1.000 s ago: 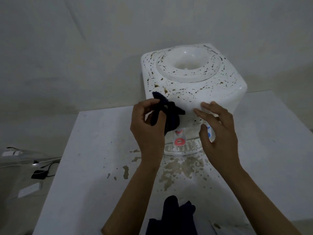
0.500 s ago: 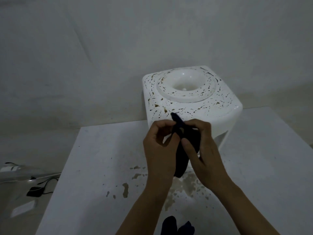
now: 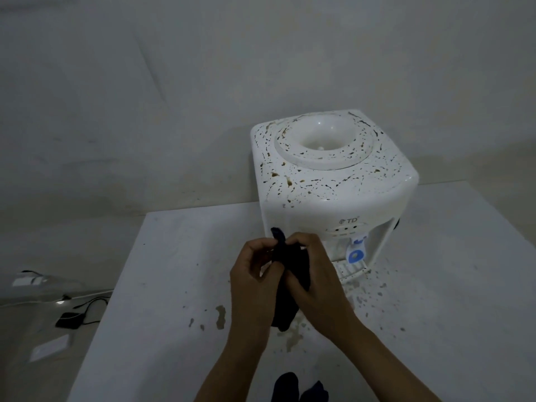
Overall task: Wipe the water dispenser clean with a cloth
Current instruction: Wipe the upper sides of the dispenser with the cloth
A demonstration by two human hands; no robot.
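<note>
Both hands, left hand (image 3: 255, 282) and right hand (image 3: 316, 282), pinch the dark cloth (image 3: 287, 303); bunch it into a firm pad before wiping the speckled dispenser (image 3: 333, 184) beyond them.

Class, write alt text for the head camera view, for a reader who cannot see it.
Two hands, left hand and right hand, hold a dark cloth between them above a stained white table. Behind them stands a white water dispenser, its top speckled with brown spots and a blue tap on its front. More dark cloth lies at the near edge.
</note>
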